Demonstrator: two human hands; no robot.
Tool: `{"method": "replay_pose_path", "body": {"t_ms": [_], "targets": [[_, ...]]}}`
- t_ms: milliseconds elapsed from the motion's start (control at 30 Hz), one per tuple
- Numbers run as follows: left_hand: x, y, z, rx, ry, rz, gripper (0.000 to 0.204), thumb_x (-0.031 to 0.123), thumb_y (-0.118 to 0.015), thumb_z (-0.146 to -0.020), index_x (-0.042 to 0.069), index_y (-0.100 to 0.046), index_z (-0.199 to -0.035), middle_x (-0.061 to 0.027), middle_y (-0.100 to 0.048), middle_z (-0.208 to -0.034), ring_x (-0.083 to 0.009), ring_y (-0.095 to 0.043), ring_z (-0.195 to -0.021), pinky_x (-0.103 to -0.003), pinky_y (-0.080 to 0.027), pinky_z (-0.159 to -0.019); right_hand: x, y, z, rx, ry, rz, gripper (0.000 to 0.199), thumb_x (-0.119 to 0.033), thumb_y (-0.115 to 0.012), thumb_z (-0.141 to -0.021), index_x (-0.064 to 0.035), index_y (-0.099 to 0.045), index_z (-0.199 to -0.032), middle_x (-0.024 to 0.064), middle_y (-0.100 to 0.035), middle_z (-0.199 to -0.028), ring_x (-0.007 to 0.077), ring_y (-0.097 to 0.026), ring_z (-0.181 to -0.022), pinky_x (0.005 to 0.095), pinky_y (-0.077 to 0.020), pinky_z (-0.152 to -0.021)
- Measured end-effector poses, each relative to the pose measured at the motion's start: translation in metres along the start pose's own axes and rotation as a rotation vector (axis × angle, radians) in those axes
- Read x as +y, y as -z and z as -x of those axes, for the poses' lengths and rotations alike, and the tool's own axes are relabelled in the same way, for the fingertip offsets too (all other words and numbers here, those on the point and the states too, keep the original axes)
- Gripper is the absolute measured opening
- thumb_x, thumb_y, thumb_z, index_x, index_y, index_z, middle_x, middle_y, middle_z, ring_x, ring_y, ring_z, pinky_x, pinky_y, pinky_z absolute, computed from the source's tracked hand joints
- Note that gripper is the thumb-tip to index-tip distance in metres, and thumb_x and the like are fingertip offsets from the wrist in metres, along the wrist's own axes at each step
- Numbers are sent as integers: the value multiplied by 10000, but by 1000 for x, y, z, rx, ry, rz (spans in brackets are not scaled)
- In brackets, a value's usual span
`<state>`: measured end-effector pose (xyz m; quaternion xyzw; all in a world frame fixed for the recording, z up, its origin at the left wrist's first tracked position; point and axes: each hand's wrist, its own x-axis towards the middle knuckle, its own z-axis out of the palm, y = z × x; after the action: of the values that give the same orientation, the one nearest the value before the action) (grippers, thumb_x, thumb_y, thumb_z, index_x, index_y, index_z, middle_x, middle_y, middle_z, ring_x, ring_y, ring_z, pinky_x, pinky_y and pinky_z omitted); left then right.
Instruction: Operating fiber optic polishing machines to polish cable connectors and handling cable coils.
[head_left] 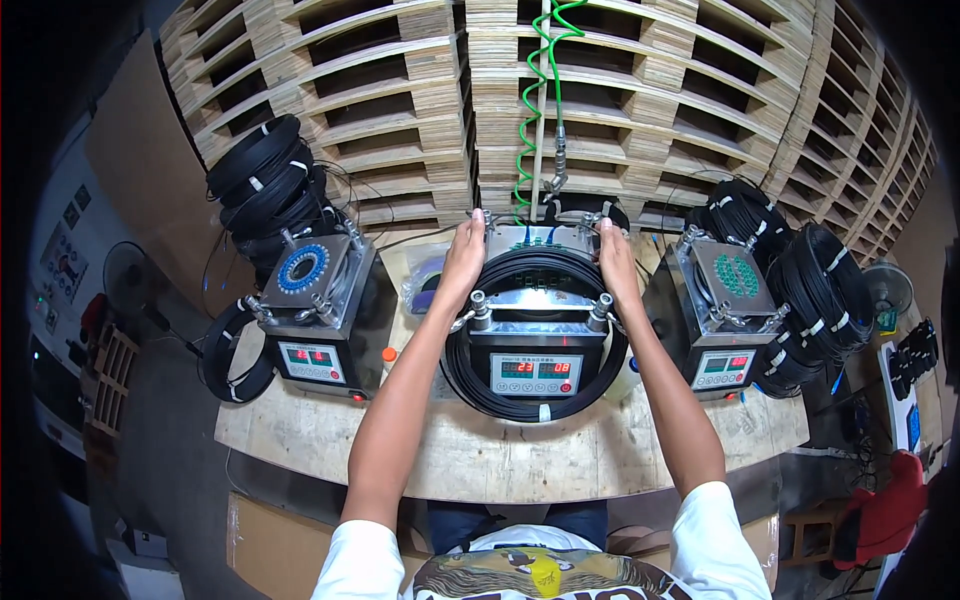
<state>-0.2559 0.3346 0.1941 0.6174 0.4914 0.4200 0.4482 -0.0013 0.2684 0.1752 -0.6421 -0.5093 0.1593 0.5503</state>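
Note:
A bench-top machine [535, 365] with a lit red and green display stands in front of me. A coil of black cable [462, 385] is looped around its upper body and hangs down over its front. My left hand [465, 260] is at the machine's far left corner, closed around the metal clamp there. At the far right corner my right hand [617, 265] closes on the matching clamp [597, 217]. Both hands' outer fingers are partly hidden. Two near clamps [603, 307] stand between my forearms. Blue cable ends show by the metal top plate.
Similar machines stand left [315, 310] and right [725, 310], one plate ringed with blue connectors, the other with green. Stacked black cable coils [262, 180] flank them. A green air hose [530, 110] hangs before wooden pallets [390, 100]. An orange-capped bottle [389, 355] sits on the wooden table [480, 460].

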Motion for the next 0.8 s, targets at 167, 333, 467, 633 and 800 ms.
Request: {"method": "replay_pose_path", "body": {"t_ms": [167, 333, 467, 633, 800], "targets": [[5, -1, 4, -15, 2, 0, 835, 648, -330, -1015, -78, -465, -1406, -284, -516, -1413, -355, -448, -1375, -395, -316, -1140, -3, 3, 1, -9, -27, 15, 599, -483, -306, -1070, 43, -592, -1089, 276, -633, -960, 455, -597, -945, 478, -447, -851], [2, -2, 4, -4, -47, 29, 820, 634, -320, -1025, -81, -479, -1393, -280, -520, -1410, -352, -445, -1378, -388, -306, -1146, -11, 5, 4, -25, -18, 140, 619, -483, -299, -1068, 54, -606, -1069, 306, -638, -1014, 494, -581, -1002, 502, -440, -867], [1, -1, 0, -57, -44, 61, 800, 624, -320, -1031, -76, -481, -1382, -268, -561, -1350, -336, -486, -1328, -380, -323, -1125, -5, 4, 0, -29, -3, 103, 629, -485, -293, -1069, 61, -605, -1090, 307, -640, -1046, 487, -587, -1013, 493, -442, -872], [3, -7, 2, 32, -14, 61, 788, 650, -310, -1022, -11, -439, -1432, -147, -543, -1102, -227, -485, -1016, -336, -383, -913, 0, 5, -1, -12, -7, -54, 647, -501, -280, -1070, 61, -586, -1161, 265, -653, -1020, 418, -624, -939, 449, -463, -849], [2, 1, 5, -2, -22, 50, 842, 712, -294, -992, 57, -363, -1517, -73, -550, -1012, -150, -450, -808, -301, -418, -752, -23, 3, 10, -1, -77, -113, 673, -535, -304, -1065, 34, -589, -1281, 147, -648, -1112, 187, -581, -761, 328, -472, -785]]}}
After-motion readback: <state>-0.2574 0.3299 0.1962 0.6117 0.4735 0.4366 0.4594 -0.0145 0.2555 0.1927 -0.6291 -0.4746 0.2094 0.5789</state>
